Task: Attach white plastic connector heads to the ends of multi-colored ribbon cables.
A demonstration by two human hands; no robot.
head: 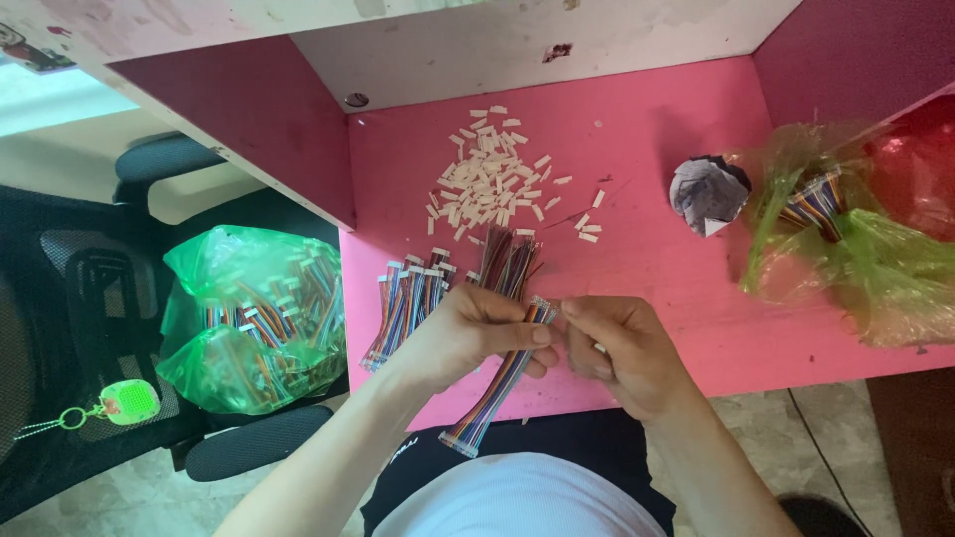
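- Head view, looking down on a pink table with a white and dark red partition at the back.
- Left hand closed around a bundle of multicoloured ribbon cable, thumb and fingers pressed on it near its upper end; lower end of the bundle hanging past the table edge, ending in a white connector.
- Right hand just beside the left, fingertips pinched together at the top end of the same bundle, touching the wire tips; anything small held between those fingertips too hidden to tell.
- Loose wire bundle lying on the table just above the hands, dark red and mixed colours.
- Finished cables with white ends laid side by side on the table, left of the hands, near the table edge.
- Pile of small white plastic connectors scattered farther back, well apart from the hands.
- Crumpled paper cup to the right of the pile.
- Green plastic bag on the right side of the table, open, with coloured cables inside.
- Second green bag of cables resting on a black chair left of the table.
- Green key tag lying on the chair seat.
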